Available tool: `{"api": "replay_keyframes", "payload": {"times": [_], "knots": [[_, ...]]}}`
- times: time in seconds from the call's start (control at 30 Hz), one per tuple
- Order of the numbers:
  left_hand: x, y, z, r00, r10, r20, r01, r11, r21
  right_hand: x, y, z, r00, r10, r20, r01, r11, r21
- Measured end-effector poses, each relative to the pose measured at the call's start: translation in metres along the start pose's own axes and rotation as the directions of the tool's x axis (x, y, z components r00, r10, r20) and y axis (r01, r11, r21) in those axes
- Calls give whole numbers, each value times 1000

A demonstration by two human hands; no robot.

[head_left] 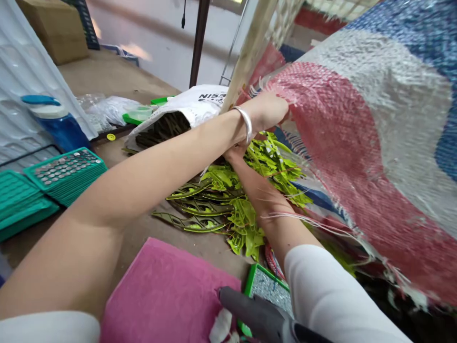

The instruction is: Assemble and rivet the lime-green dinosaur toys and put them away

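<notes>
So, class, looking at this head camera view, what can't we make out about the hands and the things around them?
Head view:
The right hand's fingers are hidden behind the left wrist.
The grey hot glue gun's rear and handle are cut off by the bottom edge.
The white printed bag's lettering folds out of sight; the dark pieces inside are too shadowed to identify.

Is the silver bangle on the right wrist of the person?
No, the shiny silver bangle is on the left wrist, and the right wrist just below it looks bare.
</notes>
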State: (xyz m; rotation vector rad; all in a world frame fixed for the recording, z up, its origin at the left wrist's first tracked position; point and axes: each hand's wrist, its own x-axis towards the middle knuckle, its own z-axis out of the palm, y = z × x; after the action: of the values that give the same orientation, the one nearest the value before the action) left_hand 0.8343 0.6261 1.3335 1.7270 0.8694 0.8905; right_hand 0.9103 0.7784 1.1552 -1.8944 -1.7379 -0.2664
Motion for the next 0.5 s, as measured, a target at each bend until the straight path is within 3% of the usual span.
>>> {"api": "replay_keyframes", "payload": {"times": [0.2, 0.33, 0.5], "knots": [[-7, 14, 1, 999, 50, 15, -46, 979, -196, -18, 24, -25, 998, -56, 38, 59, 995, -76], [-9, 20, 4, 998, 66, -11, -66, 967, -244, -39, 51, -56, 999, -38, 11, 39, 999, -35], [-11, 18, 4, 998, 7, 67, 11, 964, -264, -78, 92, -104, 998, -36, 60, 34, 999, 29]]}}
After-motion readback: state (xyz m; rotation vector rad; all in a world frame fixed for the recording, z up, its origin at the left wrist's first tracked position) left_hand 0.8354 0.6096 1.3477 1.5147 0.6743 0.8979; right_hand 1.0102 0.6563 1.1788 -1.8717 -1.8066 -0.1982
